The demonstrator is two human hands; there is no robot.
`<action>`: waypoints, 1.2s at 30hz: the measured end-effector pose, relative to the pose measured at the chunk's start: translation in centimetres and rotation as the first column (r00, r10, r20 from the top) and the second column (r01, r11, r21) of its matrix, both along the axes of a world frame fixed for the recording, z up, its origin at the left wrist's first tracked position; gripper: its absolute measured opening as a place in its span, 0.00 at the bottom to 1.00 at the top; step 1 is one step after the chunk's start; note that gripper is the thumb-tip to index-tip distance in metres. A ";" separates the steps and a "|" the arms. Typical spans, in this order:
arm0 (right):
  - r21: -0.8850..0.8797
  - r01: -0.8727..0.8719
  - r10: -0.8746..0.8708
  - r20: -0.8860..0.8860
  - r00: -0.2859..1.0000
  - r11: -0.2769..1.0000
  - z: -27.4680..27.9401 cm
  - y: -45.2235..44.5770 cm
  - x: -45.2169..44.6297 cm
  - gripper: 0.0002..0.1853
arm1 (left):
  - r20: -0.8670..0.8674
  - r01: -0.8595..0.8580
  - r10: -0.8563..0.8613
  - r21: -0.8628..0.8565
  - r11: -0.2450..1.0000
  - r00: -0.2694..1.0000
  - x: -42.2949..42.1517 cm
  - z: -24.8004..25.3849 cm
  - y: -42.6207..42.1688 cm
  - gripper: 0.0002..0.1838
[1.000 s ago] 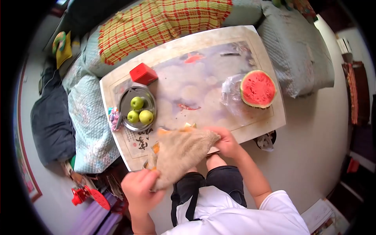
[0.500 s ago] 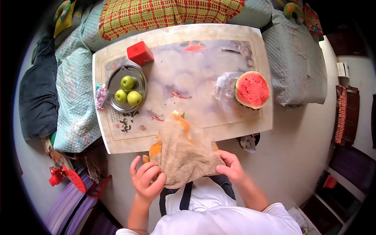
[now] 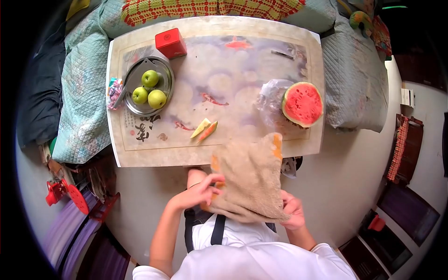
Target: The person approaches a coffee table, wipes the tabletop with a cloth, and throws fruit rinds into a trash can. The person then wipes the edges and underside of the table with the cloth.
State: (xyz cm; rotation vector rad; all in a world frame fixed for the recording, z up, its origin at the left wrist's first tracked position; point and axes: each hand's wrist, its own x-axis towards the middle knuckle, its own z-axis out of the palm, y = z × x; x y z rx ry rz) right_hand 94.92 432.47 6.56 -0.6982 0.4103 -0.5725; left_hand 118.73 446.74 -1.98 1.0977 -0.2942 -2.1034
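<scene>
tray (image 3: 163, 84): three apples (image 3: 150, 78) | red box (image 3: 171, 43): contents hidden | right hand (image 3: 293, 211): gripping cloth (image 3: 249, 177) | left hand (image 3: 198, 193): at cloth's edge, grip unclear

Towel (image 3: 249, 175) matt, rough, fuzzy cloth; tray (image 3: 167, 84) shiny smooth metal; apples (image 3: 150, 79) smooth, glossy-skinned. Bag (image 3: 270, 106) crinkled clear plastic, surface (image 3: 247, 86) smooth with a soft sheen, red box (image 3: 171, 43) smooth and slightly glossy. Sofa cover (image 3: 357, 79) matt quilted cloth; throw (image 3: 261, 7) coarse woven cloth.
</scene>
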 end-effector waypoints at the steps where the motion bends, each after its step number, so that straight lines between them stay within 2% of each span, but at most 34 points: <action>1: 0.013 0.023 -0.022 -0.078 0.997 1.000 0.7 0.0 0.2 0.04 | 0.003 -0.003 0.003 -0.003 1.000 1.000 -0.4 -0.9 -0.5 0.36; 2: 0.011 0.021 -0.020 -0.078 0.997 1.000 0.6 0.1 0.0 0.04 | 0.071 0.061 -0.079 0.222 0.973 0.994 -0.8 -1.9 -1.3 0.37; 3: 0.036 0.017 -0.018 0.025 1.000 0.999 0.5 0.2 -0.4 0.04 | 0.114 0.105 -0.172 0.441 0.892 0.978 -1.5 -3.0 -2.0 0.38; 4: 0.047 0.011 -0.015 0.075 0.997 0.999 0.6 0.4 -0.5 0.03 | 0.113 0.119 -0.189 0.447 0.887 0.975 -2.6 -4.6 -2.5 0.40; 6: 0.095 0.054 -0.069 0.169 0.983 0.994 1.3 0.8 -0.5 0.03 | -0.083 0.110 -0.079 0.513 0.852 0.993 -5.1 -8.1 -3.9 0.35; 7: 0.113 0.078 -0.098 0.190 0.977 0.991 1.5 0.9 -0.5 0.03 | -0.084 0.109 -0.077 0.511 0.853 0.994 -6.5 -9.2 -4.7 0.35; 8: 0.131 0.101 -0.128 0.210 0.969 0.986 1.7 1.0 -0.5 0.03 | -0.250 -0.120 0.260 0.465 0.877 0.933 -7.8 -9.8 -5.8 0.31; 9: 0.073 0.115 -0.127 0.202 0.971 0.991 1.9 0.9 -0.7 0.04 | -0.413 -0.345 0.539 0.457 0.820 0.734 -8.6 -10.3 -6.5 0.27; 10: 0.041 0.121 -0.126 0.196 0.972 0.992 2.0 0.7 -1.1 0.04 | -0.418 -0.344 0.538 0.455 0.821 0.732 -8.8 -10.0 -7.3 0.27; 12: -0.010 0.132 -0.128 0.177 0.976 0.991 2.1 0.0 -2.0 0.05 | -0.226 -0.556 0.627 0.308 0.772 0.745 -8.7 -9.6 -9.0 0.23; 13: -0.020 0.137 -0.131 0.175 0.976 0.990 1.8 -0.3 -2.8 0.06 | -0.145 -0.617 0.662 0.259 0.743 0.735 -8.2 -9.6 -9.3 0.18; 14: -0.030 0.141 -0.134 0.172 0.976 0.990 1.5 -0.6 -3.5 0.06 | -0.143 -0.616 0.659 0.255 0.745 0.738 -7.5 -9.1 -9.5 0.18; 15: -0.125 0.206 -0.197 0.084 0.977 0.971 0.9 -0.8 -4.6 0.03 | -0.146 -0.652 0.681 0.201 0.731 0.718 -6.8 -8.4 -9.5 0.18; 16: -0.222 0.260 -0.266 0.004 0.964 0.940 0.5 -1.0 -5.3 0.04 | -0.148 -0.686 0.701 0.145 0.713 0.698 -6.0 -7.2 -9.6 0.18; 17: -0.220 0.268 -0.271 0.015 0.962 0.938 0.3 -1.2 -5.5 0.04 | -0.127 -0.701 0.716 0.147 0.698 0.687 -5.3 -5.7 -10.0 0.18; 18: -0.203 0.319 -0.359 -0.201 0.911 0.926 0.1 -1.7 -5.6 0.11 | -0.123 -0.697 0.710 0.136 0.704 0.693 -5.0 -4.1 -10.2 0.18; 19: -0.197 0.372 -0.421 -0.406 0.811 0.907 -0.2 -2.4 -5.5 0.19 | 0.020 -0.656 0.657 -0.035 0.754 0.754 -5.0 -2.5 -10.7 0.17; 20: -0.261 0.257 -0.357 -0.485 0.799 0.930 -1.4 -3.0 -5.9 0.24 | 0.172 -0.579 0.609 -0.197 0.791 0.774 -5.0 -0.8 -11.4 0.17; 21: -0.309 0.133 -0.295 -0.566 0.770 0.942 -2.9 -3.6 -6.3 0.30 | 0.215 -0.554 0.582 -0.179 0.813 0.784 -5.4 0.9 -11.8 0.17; 22: -0.354 -0.072 -0.224 -0.723 0.654 0.932 -4.1 -4.1 -6.4 0.37 | 0.257 -0.529 0.553 -0.160 0.833 0.793 -5.7 2.6 -12.3 0.17; 24: -0.474 -0.286 -0.223 -0.761 0.610 0.833 -1.6 -4.9 -1.9 0.45 | 0.261 -0.420 0.571 -0.460 0.783 0.779 -7.1 4.6 -12.7 0.17; 25: -0.540 -0.251 -0.262 -0.699 0.665 0.804 -1.3 -4.9 -0.4 0.46 | 0.263 -0.332 0.471 -0.435 0.837 0.842 -7.2 4.9 -12.8 0.23; 26: -0.546 -0.237 -0.276 -0.695 0.664 0.803 -0.3 -4.7 1.0 0.46 | 0.263 -0.319 0.461 -0.442 0.838 0.848 -7.5 5.5 -13.0 0.23; 27: -0.683 -0.209 -0.401 -0.618 0.676 0.700 1.0 -4.7 2.3 0.46 | 0.240 -0.326 0.490 -0.501 0.802 0.838 -7.9 6.3 -13.0 0.23; 28: -0.798 -0.181 -0.508 -0.521 0.685 0.574 2.4 -4.9 3.2 0.45 | 0.216 -0.334 0.520 -0.557 0.761 0.826 -8.2 7.1 -13.1 0.23; 29: -0.884 -0.317 -0.647 -0.467 0.603 0.343 4.1 -5.4 3.7 0.35 | 0.156 -0.434 0.594 -0.542 0.720 0.789 -8.7 8.0 -13.0 0.23; 30: -0.886 -0.311 -0.650 -0.464 0.601 0.344 4.0 -5.3 3.3 0.35 | 0.159 -0.428 0.590 -0.544 0.721 0.792 -8.8 8.7 -13.0 0.23; 31: -0.802 -0.113 -0.611 -0.529 0.589 0.587 3.9 -5.2 2.9 0.27 | 0.312 -0.319 0.577 -0.594 0.738 0.755 -8.8 9.4 -13.0 0.23; 32: -0.635 0.096 -0.556 -0.582 0.593 0.767 4.0 -5.1 2.6 0.18 | 0.454 -0.203 0.563 -0.625 0.753 0.691 -8.8 9.8 -13.0 0.23; 33: -0.654 0.224 -0.633 -0.495 0.595 0.723 4.1 -5.4 2.6 0.07 | 0.453 -0.290 0.626 -0.611 0.736 0.634 -9.0 9.9 -13.0 0.21; 34: -0.658 0.229 -0.639 -0.491 0.593 0.718 3.8 -5.9 2.2 0.07 | 0.450 -0.286 0.626 -0.616 0.734 0.636 -8.8 9.8 -13.2 0.21; 36: -0.527 0.371 -0.515 -0.155 0.843 0.765 2.9 -7.0 1.0 0.08 | 0.368 -0.379 0.626 -0.553 0.742 0.687 -7.9 9.4 -13.5 0.21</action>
